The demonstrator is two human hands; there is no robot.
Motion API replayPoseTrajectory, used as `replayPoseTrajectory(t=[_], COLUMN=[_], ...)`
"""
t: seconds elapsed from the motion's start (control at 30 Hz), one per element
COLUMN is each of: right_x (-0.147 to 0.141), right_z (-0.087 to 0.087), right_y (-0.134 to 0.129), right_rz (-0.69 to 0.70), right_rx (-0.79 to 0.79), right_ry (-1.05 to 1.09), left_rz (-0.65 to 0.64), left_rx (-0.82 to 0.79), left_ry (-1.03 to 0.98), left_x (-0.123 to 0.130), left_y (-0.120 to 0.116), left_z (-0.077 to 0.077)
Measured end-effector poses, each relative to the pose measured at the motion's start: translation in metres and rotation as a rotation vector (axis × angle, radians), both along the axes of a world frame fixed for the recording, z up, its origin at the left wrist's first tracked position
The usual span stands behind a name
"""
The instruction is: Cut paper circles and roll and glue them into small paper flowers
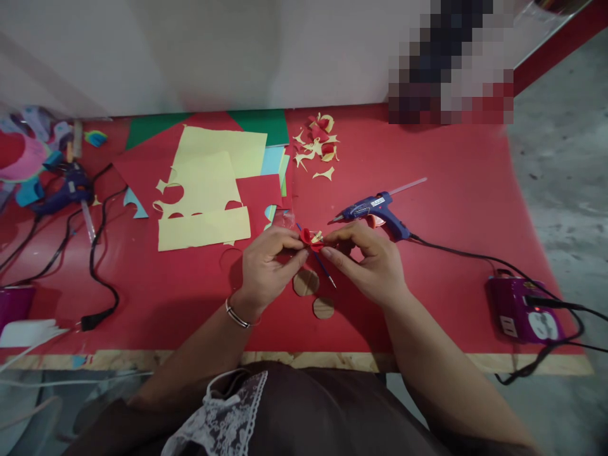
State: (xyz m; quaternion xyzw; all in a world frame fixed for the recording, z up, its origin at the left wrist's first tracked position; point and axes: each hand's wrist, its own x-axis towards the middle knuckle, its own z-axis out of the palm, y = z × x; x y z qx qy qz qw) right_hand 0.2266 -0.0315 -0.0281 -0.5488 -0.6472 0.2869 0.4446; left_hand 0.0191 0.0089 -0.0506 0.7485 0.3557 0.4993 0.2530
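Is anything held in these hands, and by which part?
A small red flower-like piece with a cream centre, held at opposite edges by the fingers of the left hand and right hand.

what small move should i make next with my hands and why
I'd probably ease your left hand and right hand, with the red paper they pinch, slightly toward you. The glue gun lies with its nozzle just beyond the right fingertips in this view; it may be hot, though the picture can't tell.

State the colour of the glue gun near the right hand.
Dark blue glue gun, clearest in the head view.
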Motion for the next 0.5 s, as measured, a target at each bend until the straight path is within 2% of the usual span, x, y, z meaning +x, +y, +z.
replayPoseTrajectory(t=[0.1, 0.2, 0.37, 0.5], right_x=[-0.001, 0.000, 0.001, 0.001], right_z=[-0.002, -0.004, -0.005, -0.006], right_y=[0.001, 0.001, 0.002, 0.002], right_rz=[0.017, -0.009, -0.067, -0.095], right_rx=[0.019, 0.031, 0.021, -0.004], right_ry=[-0.049, -0.077, -0.076, -0.070], left_rz=[-0.035, -0.069, -0.007, 0.002], left_rx=[-0.027, -0.159, -0.395, -0.426], left_ry=[0.004, -0.073, -0.263, -0.232], left_x=[0.001, 0.002, 0.000, -0.001], left_y=[-0.002, -0.004, -0.004, -0.003], left_z=[0.003, 0.004, -0.004, -0.010])
